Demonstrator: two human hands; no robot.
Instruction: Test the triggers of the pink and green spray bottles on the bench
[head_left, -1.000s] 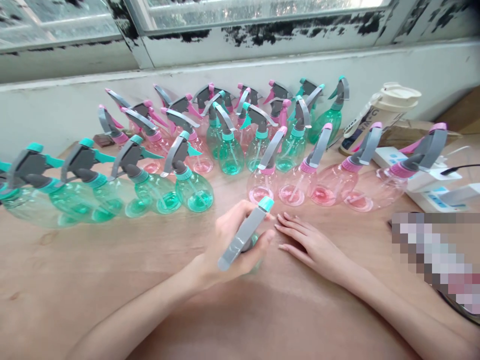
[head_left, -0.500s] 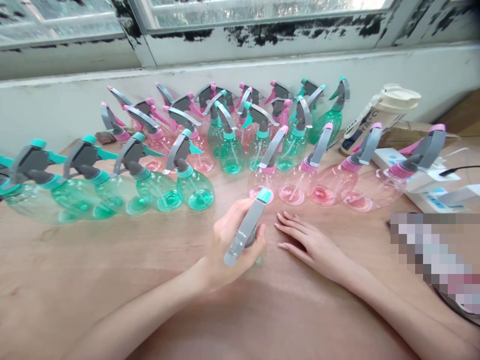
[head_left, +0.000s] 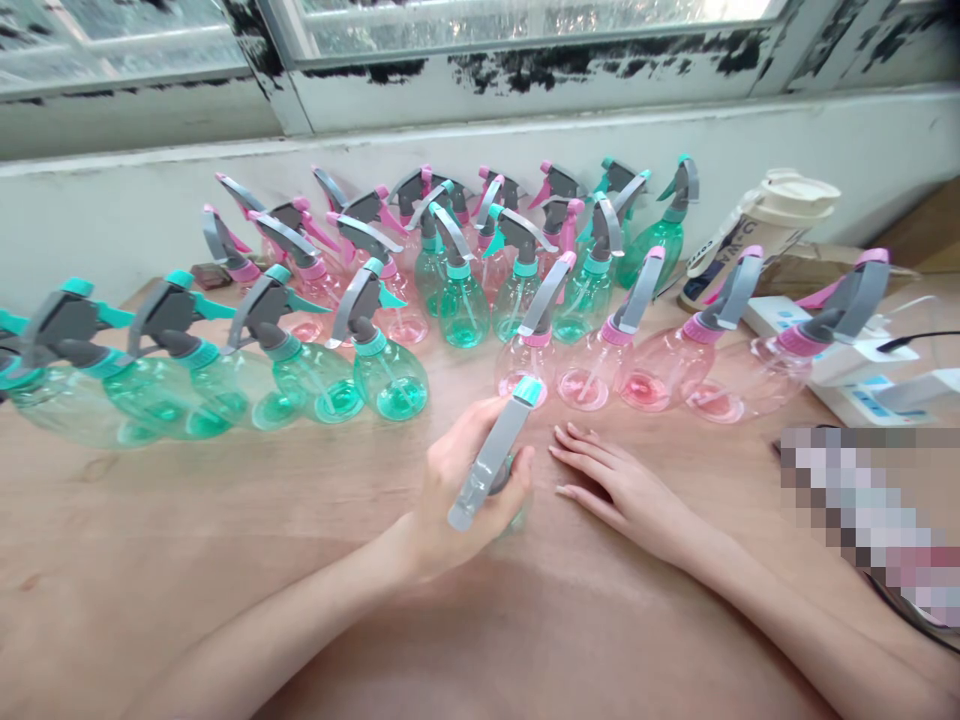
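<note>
My left hand is wrapped round the neck of a spray bottle with a grey head and a teal nozzle; its green body is mostly hidden by the hand. Flat on the wooden table lies my right hand, fingers slightly apart, holding nothing. Just beyond the held bottle stands a pink spray bottle, first of a row of pink ones reaching right. To the left runs a row of green spray bottles, the nearest green bottle closest to my left hand.
Behind, several more pink and green bottles crowd together, among them a green bottle. A cream-lidded tumbler stands at the back right beside white power strips with cables. A blurred-out patch covers something at right. The white wall bounds the table.
</note>
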